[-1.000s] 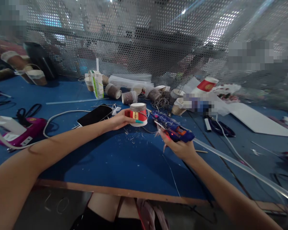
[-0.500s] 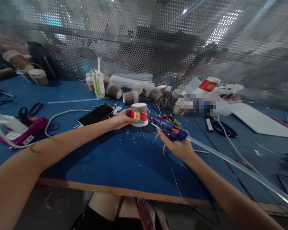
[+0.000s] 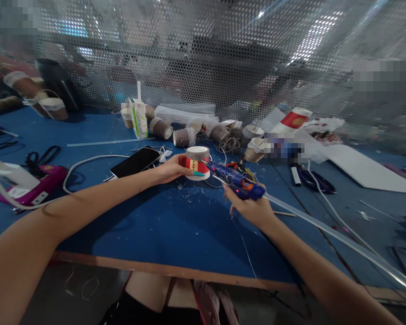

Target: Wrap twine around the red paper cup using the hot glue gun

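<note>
My left hand (image 3: 176,168) grips a small red and white paper cup (image 3: 203,168) from its left side, thumb across the front. Grey-brown cord is wound around the cup's upper part. In my right hand (image 3: 252,205) is a blue glue gun (image 3: 235,177), its nozzle pointing left at the cup's right side; whether the tip touches the cup I cannot tell. A long clear glue stick (image 3: 325,230) sticks out of the gun's rear toward the lower right. A thin strand hangs below my right hand.
Behind the cup lie several cord-wrapped cups (image 3: 184,137) and a tangle of cord (image 3: 230,143). A black phone (image 3: 135,161) rests left, near a magenta power strip (image 3: 42,185). White board (image 3: 372,169) lies right. Perforated metal mesh (image 3: 196,58) stands along the back.
Almost nothing differs. The cup has shifted very slightly in my left hand's hold, and the glue gun stays beside it.
</note>
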`<control>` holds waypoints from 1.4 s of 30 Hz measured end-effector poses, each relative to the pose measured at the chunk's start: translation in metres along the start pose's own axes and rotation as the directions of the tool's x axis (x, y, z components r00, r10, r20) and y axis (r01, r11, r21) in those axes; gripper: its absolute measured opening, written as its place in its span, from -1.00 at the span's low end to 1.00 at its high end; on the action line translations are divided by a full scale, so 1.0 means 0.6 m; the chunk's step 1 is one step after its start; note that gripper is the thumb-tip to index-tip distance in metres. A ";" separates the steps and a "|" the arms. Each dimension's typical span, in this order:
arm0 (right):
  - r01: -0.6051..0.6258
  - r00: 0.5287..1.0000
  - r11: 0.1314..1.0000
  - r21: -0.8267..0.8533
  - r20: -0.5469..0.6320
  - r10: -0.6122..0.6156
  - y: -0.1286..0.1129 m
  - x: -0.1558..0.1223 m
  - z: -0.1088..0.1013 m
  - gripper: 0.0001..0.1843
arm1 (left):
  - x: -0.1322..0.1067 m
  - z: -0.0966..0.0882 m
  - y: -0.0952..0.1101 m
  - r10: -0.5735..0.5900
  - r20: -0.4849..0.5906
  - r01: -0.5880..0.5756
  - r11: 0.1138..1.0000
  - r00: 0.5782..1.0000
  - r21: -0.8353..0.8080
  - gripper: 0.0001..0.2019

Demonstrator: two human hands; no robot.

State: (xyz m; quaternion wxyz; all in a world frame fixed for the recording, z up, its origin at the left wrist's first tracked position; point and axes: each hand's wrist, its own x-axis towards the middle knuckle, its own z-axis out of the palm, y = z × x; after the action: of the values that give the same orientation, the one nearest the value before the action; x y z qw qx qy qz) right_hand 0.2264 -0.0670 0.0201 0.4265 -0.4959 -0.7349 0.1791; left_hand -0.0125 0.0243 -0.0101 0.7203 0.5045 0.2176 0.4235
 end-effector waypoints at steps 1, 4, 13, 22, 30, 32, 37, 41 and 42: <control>-0.008 1.000 1.000 0.012 -0.013 0.009 0.004 0.000 0.002 -0.78 | 0.000 0.000 0.000 0.000 0.005 0.000 1.000 1.000 0.001 -0.46; -0.029 0.998 0.999 0.043 -0.045 0.031 0.017 0.000 0.006 -0.77 | 0.001 -0.001 -0.001 0.007 0.028 -0.007 1.000 1.000 -0.009 -0.46; -0.024 0.999 1.000 0.001 -0.032 0.024 0.015 -0.001 0.004 -0.74 | -0.001 0.003 0.001 0.001 0.005 0.000 1.000 1.000 -0.031 -0.41; 0.003 1.000 0.999 -0.044 -0.018 -0.004 -0.005 0.002 -0.001 -0.76 | -0.003 0.005 0.004 -0.001 0.001 0.001 1.000 1.000 -0.031 -0.39; 0.083 0.995 0.989 -0.124 0.066 -0.076 0.003 0.007 -0.035 -0.76 | -0.006 0.005 0.007 0.001 -0.013 -0.002 0.999 1.000 -0.045 -0.40; 0.077 0.996 0.987 -0.143 0.062 -0.069 0.009 0.008 -0.038 -0.78 | -0.006 0.007 0.008 -0.002 -0.014 0.001 0.999 1.000 -0.039 -0.41; 0.077 0.996 0.985 -0.156 0.059 -0.069 0.013 0.008 -0.039 -0.79 | -0.006 0.011 0.010 0.013 -0.016 -0.014 0.999 1.000 -0.045 -0.40; 0.090 0.995 0.984 -0.156 0.048 -0.084 0.006 0.009 -0.038 -0.80 | -0.006 0.010 0.009 0.020 -0.006 -0.021 0.998 1.000 -0.056 -0.36; 0.090 0.995 0.983 -0.157 0.048 -0.083 0.003 0.009 -0.038 -0.80 | -0.006 0.010 0.009 0.021 -0.005 -0.021 0.998 1.000 -0.056 -0.35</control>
State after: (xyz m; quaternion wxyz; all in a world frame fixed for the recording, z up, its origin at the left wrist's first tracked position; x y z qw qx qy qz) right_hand 0.2448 -0.0649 0.0341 0.3774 -0.4921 -0.7765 0.1113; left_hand -0.0120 0.0186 -0.0032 0.7293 0.4853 0.2020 0.4380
